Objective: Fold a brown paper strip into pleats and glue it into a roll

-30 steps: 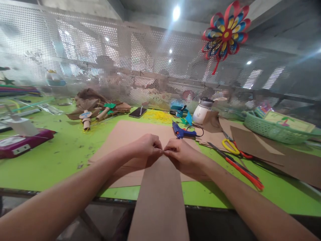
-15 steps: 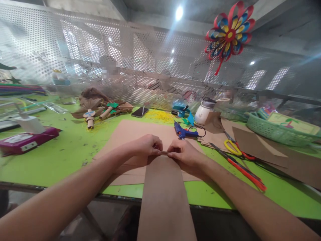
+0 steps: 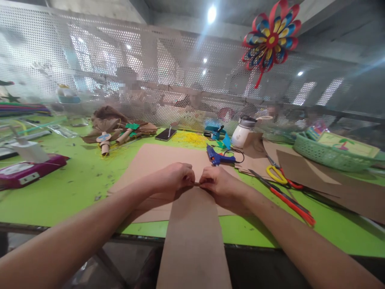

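Observation:
A long strip of brown paper (image 3: 195, 237) runs from the table toward me, its near end hanging past the table edge. At its far end the edge is rolled or folded into a narrow lip. My left hand (image 3: 177, 176) pinches the left part of that lip, and my right hand (image 3: 217, 181) pinches the right part, fingertips close together. Beneath the hands lie flat sheets of brown paper (image 3: 150, 160). Just beyond my right hand rests a blue glue gun (image 3: 219, 157) with a black cord.
Scissors with yellow handles (image 3: 276, 175) and red-handled scissors (image 3: 291, 204) lie at right, near brown sheets (image 3: 303, 172) and a green basket (image 3: 331, 154). Behind are a white bottle (image 3: 242, 132), a phone (image 3: 166, 134) and paper crafts (image 3: 105, 138). A purple power strip (image 3: 36, 172) sits left.
Both hands keep their pinch on the far edge of the paper strip, with slight finger movement. The strip's near end has shifted a little left, and the whole view has shifted slightly.

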`<state>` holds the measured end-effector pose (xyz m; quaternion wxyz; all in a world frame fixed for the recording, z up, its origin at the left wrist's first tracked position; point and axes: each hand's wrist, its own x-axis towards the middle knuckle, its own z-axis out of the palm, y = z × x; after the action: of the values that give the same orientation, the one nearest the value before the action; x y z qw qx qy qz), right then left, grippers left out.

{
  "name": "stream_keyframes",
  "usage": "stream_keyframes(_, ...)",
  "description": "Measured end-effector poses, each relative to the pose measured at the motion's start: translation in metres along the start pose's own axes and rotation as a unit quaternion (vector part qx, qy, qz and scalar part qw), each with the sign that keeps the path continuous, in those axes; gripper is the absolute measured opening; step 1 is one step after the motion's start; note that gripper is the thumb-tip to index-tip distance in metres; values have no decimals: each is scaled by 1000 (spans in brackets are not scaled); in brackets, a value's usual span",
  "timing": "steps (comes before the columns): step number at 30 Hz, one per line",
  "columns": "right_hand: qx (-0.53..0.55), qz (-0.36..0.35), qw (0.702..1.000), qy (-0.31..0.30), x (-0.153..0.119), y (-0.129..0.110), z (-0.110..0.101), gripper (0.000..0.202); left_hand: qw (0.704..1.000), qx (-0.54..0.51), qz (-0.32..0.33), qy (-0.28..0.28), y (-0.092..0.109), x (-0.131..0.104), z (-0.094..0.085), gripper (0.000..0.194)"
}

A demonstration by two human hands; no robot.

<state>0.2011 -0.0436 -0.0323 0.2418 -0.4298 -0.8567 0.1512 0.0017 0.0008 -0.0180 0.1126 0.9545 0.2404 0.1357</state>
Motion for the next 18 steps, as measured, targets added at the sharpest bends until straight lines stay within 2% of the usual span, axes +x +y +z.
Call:
stream_keyframes(3, -23, -6, 1000, -10, -1, -2, -3, 11, 1000, 15, 18, 4, 2, -1, -1, 17)
stream_keyframes(7, -55, -13, 998, -28, -2, -7, -7, 16, 1000, 0, 4, -2, 6, -2, -4, 16)
stream_keyframes(11, -83, -26, 995, -39, -1, -11, -10, 19, 999, -34, -29, -7, 8, -2, -3, 14)
stream_keyframes(14, -102, -37, 993, -48, -2, -11, -12, 20, 995, -65, -82, 1, 8, -2, 2, 16)
stream_keyframes(18, -99, -43, 992, -70, -3, -12, -17, 17, 991, -62, -117, 11, 4, -7, 7, 14)
